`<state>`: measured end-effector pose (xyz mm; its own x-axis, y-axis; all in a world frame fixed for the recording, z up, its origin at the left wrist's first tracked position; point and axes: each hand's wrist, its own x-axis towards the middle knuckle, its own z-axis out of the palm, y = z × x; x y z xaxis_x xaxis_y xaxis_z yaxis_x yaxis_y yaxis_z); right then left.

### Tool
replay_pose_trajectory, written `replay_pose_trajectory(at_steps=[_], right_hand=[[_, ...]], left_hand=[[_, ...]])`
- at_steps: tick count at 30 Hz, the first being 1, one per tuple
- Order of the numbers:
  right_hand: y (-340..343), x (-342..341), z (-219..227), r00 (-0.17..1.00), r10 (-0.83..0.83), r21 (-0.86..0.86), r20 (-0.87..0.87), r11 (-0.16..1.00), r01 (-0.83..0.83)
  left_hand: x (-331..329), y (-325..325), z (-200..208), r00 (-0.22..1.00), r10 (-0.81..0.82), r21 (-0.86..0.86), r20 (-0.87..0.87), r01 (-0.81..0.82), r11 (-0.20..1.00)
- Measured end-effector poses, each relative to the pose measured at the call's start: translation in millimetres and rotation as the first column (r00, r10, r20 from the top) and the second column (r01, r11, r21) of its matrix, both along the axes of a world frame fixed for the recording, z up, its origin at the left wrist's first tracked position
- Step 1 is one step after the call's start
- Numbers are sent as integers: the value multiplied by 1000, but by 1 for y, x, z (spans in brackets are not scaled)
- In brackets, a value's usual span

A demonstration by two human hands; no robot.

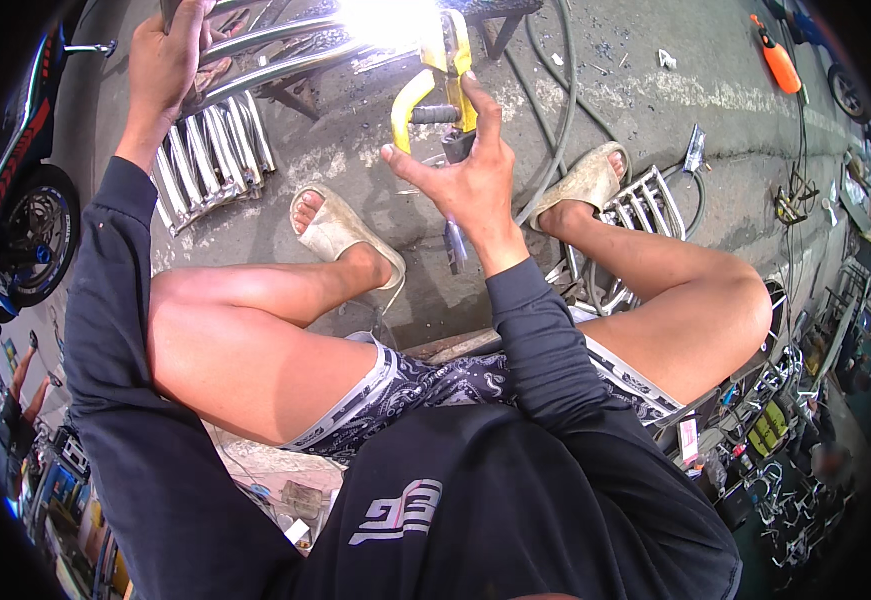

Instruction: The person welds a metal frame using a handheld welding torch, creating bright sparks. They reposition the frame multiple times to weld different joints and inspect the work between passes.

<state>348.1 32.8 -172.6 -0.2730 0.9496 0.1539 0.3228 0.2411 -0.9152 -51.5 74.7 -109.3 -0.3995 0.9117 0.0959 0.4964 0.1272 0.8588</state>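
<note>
My left hand (167, 65) is closed at the end of a shiny metal tube frame (275, 72), at the upper left. The frame's tubes run right toward a dazzling white glare. My right hand (465, 185) is closed on a yellow hand tool (413, 100) with a looped handle and a dark ribbed grip. Its index finger lies along the tool's yellow side, and the thumb stands apart at the left. The glare at the tool's upper end hides where it meets the frame. Exact tool type is unclear.
Several shiny tubes (217, 150) lie below my left hand. A grey cable (565, 110) runs down past my right foot, beside another tube frame (645, 205). An orange bottle (777, 62) is at the far right. A motorcycle wheel (33, 235) stands at left; metal parts (795, 490) clutter the lower right.
</note>
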Motion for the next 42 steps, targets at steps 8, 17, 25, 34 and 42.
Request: replay_pose_trajectory(at_steps=[8, 17, 25, 34, 42], right_hand=[[2, 1, -2, 1000, 3, 5, -15, 1000, -3], [2, -1, 1, 999, -3, 49, 34, 999, 1], [3, -1, -1, 999, -3, 40, 32, 999, 1], [4, 0, -3, 999, 7, 84, 37, 996, -10], [0, 12, 9, 997, -67, 2, -30, 998, 67]], left_hand=[[1, -2, 1, 998, 50, -26, -46, -51, 998], [-1, 0, 0, 999, -36, 41, 38, 34, 999], [-3, -1, -3, 999, 13, 32, 36, -15, 999], [-1, 1, -1, 993, 6, 50, 114, -12, 999], [17, 5, 15, 987, 59, -76, -151, -71, 995]])
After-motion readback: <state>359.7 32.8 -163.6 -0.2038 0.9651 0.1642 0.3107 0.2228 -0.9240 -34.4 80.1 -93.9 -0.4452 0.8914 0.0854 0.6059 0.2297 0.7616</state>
